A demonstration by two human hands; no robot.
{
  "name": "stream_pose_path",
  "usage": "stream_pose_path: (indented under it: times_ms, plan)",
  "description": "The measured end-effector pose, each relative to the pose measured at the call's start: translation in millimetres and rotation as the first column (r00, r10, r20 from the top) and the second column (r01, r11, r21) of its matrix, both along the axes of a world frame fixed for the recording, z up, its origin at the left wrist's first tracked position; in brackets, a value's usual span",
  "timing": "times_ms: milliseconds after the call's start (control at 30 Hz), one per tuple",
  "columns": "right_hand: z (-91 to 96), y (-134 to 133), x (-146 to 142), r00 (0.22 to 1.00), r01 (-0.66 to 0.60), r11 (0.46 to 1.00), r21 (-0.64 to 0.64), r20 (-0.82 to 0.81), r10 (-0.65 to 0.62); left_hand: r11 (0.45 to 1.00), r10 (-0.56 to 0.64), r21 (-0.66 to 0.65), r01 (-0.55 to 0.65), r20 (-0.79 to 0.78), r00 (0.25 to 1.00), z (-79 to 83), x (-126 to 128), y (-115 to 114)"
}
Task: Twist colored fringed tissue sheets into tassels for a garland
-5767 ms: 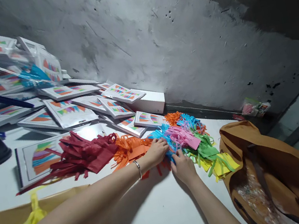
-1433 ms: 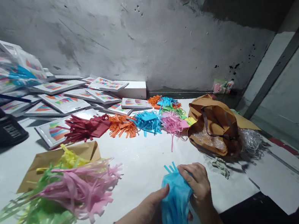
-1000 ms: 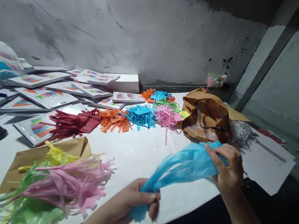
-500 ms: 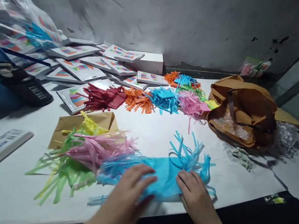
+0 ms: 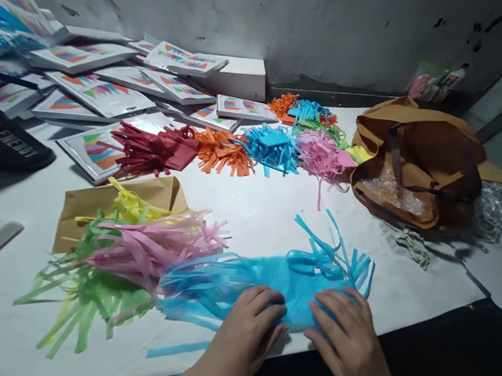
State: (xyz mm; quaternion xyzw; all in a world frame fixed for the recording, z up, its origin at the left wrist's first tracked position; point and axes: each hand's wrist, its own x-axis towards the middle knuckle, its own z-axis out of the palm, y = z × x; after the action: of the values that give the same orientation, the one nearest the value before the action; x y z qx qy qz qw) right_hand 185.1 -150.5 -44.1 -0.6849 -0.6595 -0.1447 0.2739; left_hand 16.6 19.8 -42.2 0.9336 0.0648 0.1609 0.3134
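A blue tissue-paper tassel [image 5: 275,271] with a plain middle and fringed ends lies flat near the table's front edge. On the lower part of its middle rests my left hand [image 5: 255,323], fingers slightly bent and thumb apart. Beside it, my right hand [image 5: 346,330] touches the right part of the same paper, fingers spread and thumb out to the left. Neither hand visibly grips the sheet. Behind and left of the blue paper are a pink tassel [image 5: 149,248], a green tassel [image 5: 90,294] and a yellow tassel [image 5: 130,203].
Dark red [image 5: 157,149], orange [image 5: 224,152], light blue [image 5: 272,148] and pink [image 5: 322,156] finished-looking tassels form a row behind. Flat printed packs [image 5: 109,99] are heaped against the wall. A brown bag [image 5: 426,163] stands right, a black bottle [image 5: 4,137] left.
My left hand has moved right, closer to my right hand, and rests on the paper. My right hand's fingers have spread. The view has shifted slightly.
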Motion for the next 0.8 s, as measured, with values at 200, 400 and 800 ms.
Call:
stream_pose_path:
  times_ms: [200,400,800]
  plan:
    - [3.9,17,-9,0.984,-0.076,0.995,-0.057,-0.164,0.066,0.999,0.036,-0.034,-0.036,-0.001,0.999,1.3,-2,-2]
    - [3.4,16,-7,0.990,-0.041,0.997,-0.059,-0.137,0.032,0.996,0.081,0.025,-0.082,0.050,0.995,-1.5,3,-7]
    - [-38.0,21,50,0.823,0.560,0.823,-0.094,0.182,-0.538,0.993,0.092,0.062,-0.100,0.130,0.987,-5.9,1,-9]
